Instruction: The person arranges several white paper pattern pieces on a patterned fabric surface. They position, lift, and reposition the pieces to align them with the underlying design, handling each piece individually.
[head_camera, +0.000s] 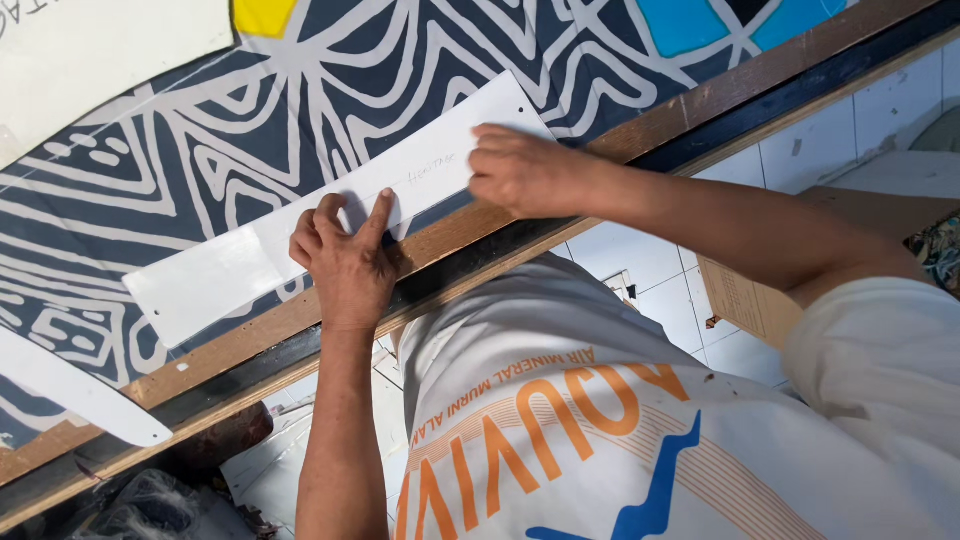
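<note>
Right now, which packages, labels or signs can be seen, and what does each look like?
Cardboard box: brown, on the tiled floor at right.
Paper strip: long, white, on the patterned cloth, faint handwriting, under the left hand and right hand.

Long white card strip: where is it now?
Head view, centre-left: long white card strip lies diagonally on navy-and-white patterned cloth beside the wooden table edge, under both hands.
</note>
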